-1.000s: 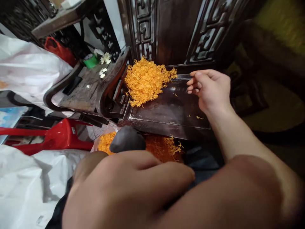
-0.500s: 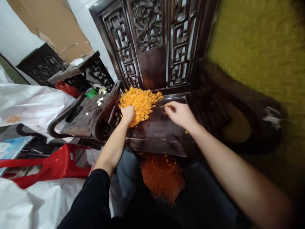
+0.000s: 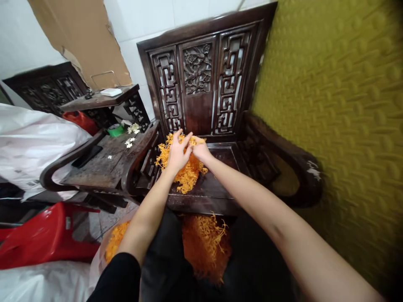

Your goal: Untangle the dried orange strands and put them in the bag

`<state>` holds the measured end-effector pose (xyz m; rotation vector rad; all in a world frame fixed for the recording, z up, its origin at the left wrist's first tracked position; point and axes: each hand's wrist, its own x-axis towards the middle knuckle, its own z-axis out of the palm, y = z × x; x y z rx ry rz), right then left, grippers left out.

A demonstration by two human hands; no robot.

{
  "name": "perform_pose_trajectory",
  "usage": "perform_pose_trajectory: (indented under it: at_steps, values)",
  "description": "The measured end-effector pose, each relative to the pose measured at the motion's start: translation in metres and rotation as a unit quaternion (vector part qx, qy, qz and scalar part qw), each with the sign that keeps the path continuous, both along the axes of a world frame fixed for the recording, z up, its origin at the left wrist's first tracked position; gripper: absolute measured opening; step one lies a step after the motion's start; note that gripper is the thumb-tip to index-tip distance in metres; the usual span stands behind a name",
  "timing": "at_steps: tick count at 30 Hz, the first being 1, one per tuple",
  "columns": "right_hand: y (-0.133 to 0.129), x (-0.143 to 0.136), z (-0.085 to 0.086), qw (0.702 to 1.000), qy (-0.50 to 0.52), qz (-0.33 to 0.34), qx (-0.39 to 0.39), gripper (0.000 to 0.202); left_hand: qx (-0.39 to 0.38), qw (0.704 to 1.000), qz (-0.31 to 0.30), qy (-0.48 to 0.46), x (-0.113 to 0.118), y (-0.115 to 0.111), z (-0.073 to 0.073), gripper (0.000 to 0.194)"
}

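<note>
A heap of orange, branching, plastic-looking pieces (image 3: pixel 189 178) lies on the dark wooden chair seat (image 3: pixel 217 184). Over its upper part is my left hand (image 3: pixel 179 155), its fingers spread and pointing away from me. Touching or very close to those fingertips is my right hand (image 3: pixel 202 151), closed in a pinch. An orange piece shows at its fingertips, partly hidden by the fingers. Between my legs, below the seat, sits an orange-red container or bag (image 3: pixel 204 251) with more stringy orange pieces in it.
The carved chair back (image 3: pixel 198 113) rises behind the heap, with a textured yellow-green surface (image 3: pixel 315 105) on the right. A second wooden seat (image 3: pixel 103 161) at left holds green tape (image 3: pixel 116 130). Nearby are a red plastic stool (image 3: pixel 40 235) and white sacks (image 3: pixel 37 142).
My right hand has moved left from over the bare seat to the heap, meeting my left hand. My left hand has gone from closed to spread fingers. The view has shifted.
</note>
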<state>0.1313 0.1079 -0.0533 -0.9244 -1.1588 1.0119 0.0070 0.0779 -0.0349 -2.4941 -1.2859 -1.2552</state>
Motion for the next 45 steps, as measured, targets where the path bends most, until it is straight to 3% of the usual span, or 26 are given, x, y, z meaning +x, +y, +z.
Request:
perform_pose_trajectory:
  at_steps: [4, 8, 11, 13, 15, 20, 23, 25, 26, 28, 29, 30, 31, 32, 34, 36, 39, 41, 43, 45]
  values:
    - [0.027, 0.005, 0.046, 0.998, 0.034, -0.038, -0.036, 0.022, -0.069, 0.986, 0.142, -0.047, 0.002, -0.005, -0.007, 0.080]
    - [0.036, 0.011, 0.109, 0.993, 0.076, -0.044, -0.075, 0.024, -0.183, 0.967, 0.169, 0.058, 0.005, -0.010, -0.024, 0.081]
    - [0.025, 0.011, 0.150, 0.998, 0.023, -0.033, -0.045, 0.022, -0.344, 0.893, 0.186, 0.223, -0.001, -0.005, -0.048, 0.108]
    - [0.010, 0.013, 0.167, 1.000, -0.015, 0.005, -0.026, 0.019, -0.403, 0.849, 0.173, 0.295, -0.011, 0.003, -0.062, 0.127]
    - [-0.009, 0.016, 0.174, 0.997, -0.048, 0.065, -0.018, 0.015, -0.375, 0.863, 0.158, 0.299, -0.024, 0.013, -0.071, 0.125]
    - [-0.053, 0.033, 0.168, 0.972, -0.134, 0.191, -0.018, 0.043, -0.284, 0.918, 0.167, 0.218, -0.044, 0.032, -0.068, 0.080]
    - [-0.076, 0.043, 0.157, 0.955, -0.188, 0.230, -0.022, 0.034, -0.268, 0.931, 0.166, 0.184, -0.045, 0.035, -0.064, 0.072]
    - [-0.095, 0.046, 0.144, 0.910, -0.276, 0.308, -0.031, 0.028, -0.273, 0.935, 0.155, 0.167, -0.046, 0.038, -0.064, 0.077]
    - [-0.104, 0.047, 0.135, 0.864, -0.345, 0.365, -0.043, 0.029, -0.278, 0.936, 0.149, 0.157, -0.047, 0.040, -0.064, 0.081]
    - [-0.119, 0.044, 0.114, 0.729, -0.516, 0.441, -0.085, 0.038, -0.289, 0.939, 0.130, 0.133, -0.053, 0.045, -0.062, 0.086]
    - [-0.122, 0.041, 0.102, 0.662, -0.600, 0.435, -0.106, 0.046, -0.290, 0.942, 0.118, 0.119, -0.055, 0.047, -0.060, 0.083]
    - [-0.121, 0.037, 0.091, 0.615, -0.670, 0.399, -0.115, 0.055, -0.285, 0.947, 0.105, 0.103, -0.058, 0.048, -0.056, 0.074]
    - [-0.116, 0.031, 0.080, 0.596, -0.719, 0.339, -0.109, 0.061, -0.275, 0.953, 0.094, 0.087, -0.059, 0.049, -0.052, 0.063]
    - [-0.105, 0.025, 0.071, 0.606, -0.744, 0.268, -0.085, 0.066, -0.261, 0.959, 0.086, 0.073, -0.060, 0.050, -0.048, 0.052]
    - [-0.073, 0.010, 0.056, 0.690, -0.711, 0.133, 0.018, 0.066, -0.220, 0.973, 0.067, 0.034, -0.058, 0.048, -0.038, 0.040]
    - [-0.034, -0.006, 0.047, 0.765, -0.634, 0.032, 0.106, 0.061, -0.174, 0.984, 0.034, -0.022, -0.055, 0.044, -0.029, 0.040]
    - [0.017, -0.025, 0.038, 0.828, -0.542, 0.073, 0.124, 0.063, -0.131, 0.988, 0.001, -0.080, -0.053, 0.035, -0.019, 0.050]
    - [0.039, -0.032, 0.034, 0.848, -0.509, 0.115, 0.094, 0.051, -0.112, 0.992, 0.005, -0.062, -0.055, 0.029, -0.014, 0.058]
    - [0.055, -0.036, 0.034, 0.858, -0.497, 0.110, 0.066, 0.026, -0.083, 0.994, 0.040, -0.057, -0.055, 0.025, -0.010, 0.064]
    - [0.065, -0.038, 0.039, 0.869, -0.487, 0.080, 0.043, 0.016, -0.063, 0.985, 0.123, -0.100, -0.051, 0.022, -0.010, 0.072]
